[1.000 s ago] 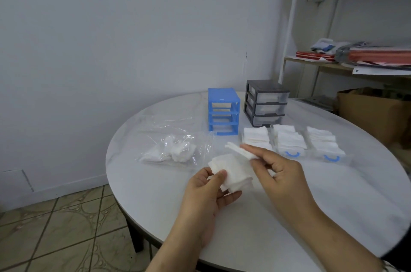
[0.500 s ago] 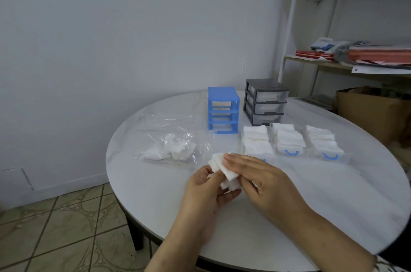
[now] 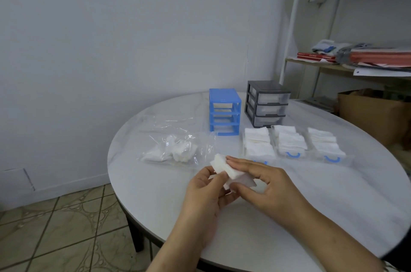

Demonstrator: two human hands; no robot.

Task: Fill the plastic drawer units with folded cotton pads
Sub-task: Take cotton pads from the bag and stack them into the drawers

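Above the round white table [image 3: 333,205], both hands hold a white cotton pad [image 3: 222,166] folded over on itself. My left hand [image 3: 206,191] grips it from below with thumb on top. My right hand [image 3: 260,182] lies over it, fingers flat on the fold and thumb beneath. Three clear drawers with blue handles lie out in a row, packed with folded pads: left [image 3: 258,145], middle [image 3: 289,141], right [image 3: 323,145]. Behind them stand the blue drawer frame [image 3: 224,111], its slots open, and the grey drawer unit [image 3: 266,102] with its drawers in.
A clear plastic bag [image 3: 175,151] with loose cotton pads lies left of the hands. A shelf rack [image 3: 355,60] with books and papers and a cardboard box [image 3: 373,111] stand at the right. Tiled floor shows beyond the table's left edge.
My right hand has folded the lifted flap of the pad down and pressed it flat. The pad now looks smaller and thicker. Both hands stay in the same spot.
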